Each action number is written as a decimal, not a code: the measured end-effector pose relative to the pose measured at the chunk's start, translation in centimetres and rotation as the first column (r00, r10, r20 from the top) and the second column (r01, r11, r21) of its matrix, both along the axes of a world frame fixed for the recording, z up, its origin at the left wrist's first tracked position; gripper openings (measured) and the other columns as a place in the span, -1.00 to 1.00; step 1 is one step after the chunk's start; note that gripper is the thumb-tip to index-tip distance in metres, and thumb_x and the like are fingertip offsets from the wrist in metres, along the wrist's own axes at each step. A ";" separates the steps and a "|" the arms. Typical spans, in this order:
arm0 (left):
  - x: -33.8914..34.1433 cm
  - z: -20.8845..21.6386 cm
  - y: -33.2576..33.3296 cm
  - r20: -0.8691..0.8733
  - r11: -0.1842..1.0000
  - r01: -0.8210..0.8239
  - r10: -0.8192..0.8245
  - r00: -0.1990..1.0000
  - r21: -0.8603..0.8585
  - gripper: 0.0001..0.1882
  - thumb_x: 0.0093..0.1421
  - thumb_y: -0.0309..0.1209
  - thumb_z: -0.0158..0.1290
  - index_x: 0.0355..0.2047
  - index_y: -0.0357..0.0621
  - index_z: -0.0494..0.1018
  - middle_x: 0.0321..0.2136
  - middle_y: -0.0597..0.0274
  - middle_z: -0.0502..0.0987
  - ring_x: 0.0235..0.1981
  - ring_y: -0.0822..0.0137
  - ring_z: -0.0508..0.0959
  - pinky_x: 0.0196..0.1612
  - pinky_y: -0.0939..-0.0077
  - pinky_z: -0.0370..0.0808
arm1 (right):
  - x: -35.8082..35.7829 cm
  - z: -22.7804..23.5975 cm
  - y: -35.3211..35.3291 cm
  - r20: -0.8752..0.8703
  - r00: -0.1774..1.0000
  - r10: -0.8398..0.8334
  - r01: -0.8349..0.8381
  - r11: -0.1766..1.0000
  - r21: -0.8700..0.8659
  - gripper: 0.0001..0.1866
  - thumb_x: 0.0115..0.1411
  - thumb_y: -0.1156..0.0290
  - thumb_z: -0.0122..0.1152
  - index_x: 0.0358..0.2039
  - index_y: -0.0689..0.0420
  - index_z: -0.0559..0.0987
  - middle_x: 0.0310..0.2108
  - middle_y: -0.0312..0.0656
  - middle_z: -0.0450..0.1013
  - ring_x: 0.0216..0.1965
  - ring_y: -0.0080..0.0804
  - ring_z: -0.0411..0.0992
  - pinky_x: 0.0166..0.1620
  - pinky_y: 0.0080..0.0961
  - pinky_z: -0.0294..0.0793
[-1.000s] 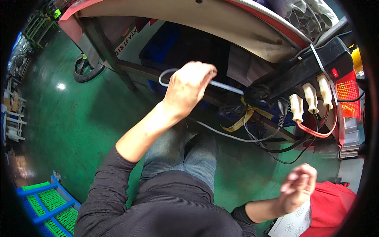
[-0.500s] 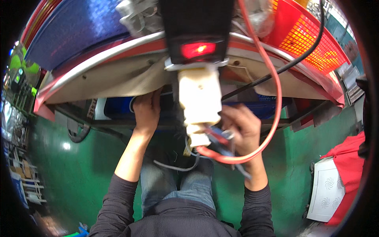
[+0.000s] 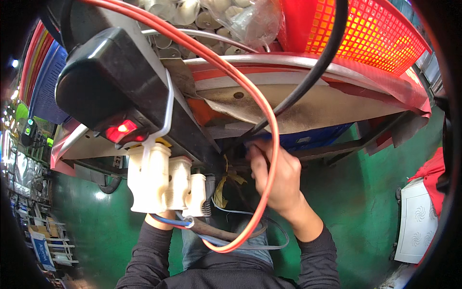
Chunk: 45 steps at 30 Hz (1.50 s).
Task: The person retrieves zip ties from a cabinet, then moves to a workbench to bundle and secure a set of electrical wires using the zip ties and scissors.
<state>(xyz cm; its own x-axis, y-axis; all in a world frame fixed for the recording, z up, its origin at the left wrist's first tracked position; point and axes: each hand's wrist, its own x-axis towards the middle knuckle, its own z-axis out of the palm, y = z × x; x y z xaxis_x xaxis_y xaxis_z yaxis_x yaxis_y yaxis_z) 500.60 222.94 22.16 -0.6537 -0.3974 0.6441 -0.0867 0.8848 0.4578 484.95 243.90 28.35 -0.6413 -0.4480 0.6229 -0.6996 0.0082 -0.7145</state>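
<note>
A black power strip (image 3: 108,79) with a glowing red switch (image 3: 120,131) hangs close before me at the left. Cream-white plugs (image 3: 148,178) are lined up along its lower end. Behind them my left hand is almost wholly hidden; only the wrist (image 3: 161,220) shows, and its fingers cannot be seen. My right hand (image 3: 280,178) is raised at the workbench edge, fingers curled beside a black cable (image 3: 315,70). What lies in its fingertips is unclear. An orange-red cable (image 3: 260,96) loops in front of that hand. A grey cable end (image 3: 189,222) shows below the plugs.
A red plastic basket (image 3: 358,33) and a clear bag of white parts (image 3: 207,19) sit on the bench. Below its cloth-covered edge (image 3: 308,108) is a blue crate (image 3: 308,138). A white panel (image 3: 417,221) under red cloth stands at the right.
The power strip and plugs now appear further left, and the view has shifted. My right hand has moved up from the plug wires to the bench edge. My left hand has become hidden.
</note>
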 end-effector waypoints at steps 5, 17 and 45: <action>-0.1 -0.2 -0.1 0.002 1.000 0.001 -0.001 1.000 -0.006 -0.83 0.17 -0.50 -0.01 -0.24 -0.30 0.47 -0.37 0.09 0.50 -0.37 0.21 0.47 -0.27 0.40 0.40 | -1.7 -2.1 -2.4 0.100 0.992 0.072 -0.075 0.997 0.021 -0.81 0.07 0.49 0.20 -0.29 0.29 0.53 -0.48 -0.04 0.50 -0.47 -0.33 0.50 -0.38 -0.50 0.46; -2.8 -0.2 -2.2 -0.230 0.995 0.048 -0.027 0.973 0.082 -0.83 0.22 -0.47 -0.04 -0.23 -0.30 0.46 -0.38 0.24 0.49 -0.38 0.41 0.43 -0.25 0.52 0.38 | -1.5 -0.8 -0.8 0.418 0.897 0.146 -0.028 0.961 -0.276 -0.89 0.10 0.67 0.04 -0.37 0.33 0.53 -0.48 -0.15 0.51 -0.50 -0.50 0.48 -0.41 -0.62 0.47; 1.1 7.0 5.7 -0.362 0.816 0.573 -0.557 0.747 -0.074 -0.64 -0.11 -0.62 0.23 -0.23 -0.23 0.50 -0.30 0.14 0.52 -0.28 0.28 0.53 -0.22 0.49 0.48 | 3.3 4.9 5.8 0.431 0.758 0.489 -0.519 0.853 -0.054 -0.78 0.16 0.51 0.10 -0.19 0.33 0.51 -0.42 -0.26 0.41 -0.49 -0.61 0.37 -0.47 -0.72 0.39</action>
<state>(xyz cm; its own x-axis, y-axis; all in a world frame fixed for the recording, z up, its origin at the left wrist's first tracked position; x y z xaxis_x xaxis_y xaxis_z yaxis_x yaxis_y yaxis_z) 501.72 228.66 29.15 -0.4993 -0.0579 0.8645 0.5964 0.7008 0.3914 488.24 249.71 33.27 -0.4989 -0.8098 0.3089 -0.2536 -0.2044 -0.9455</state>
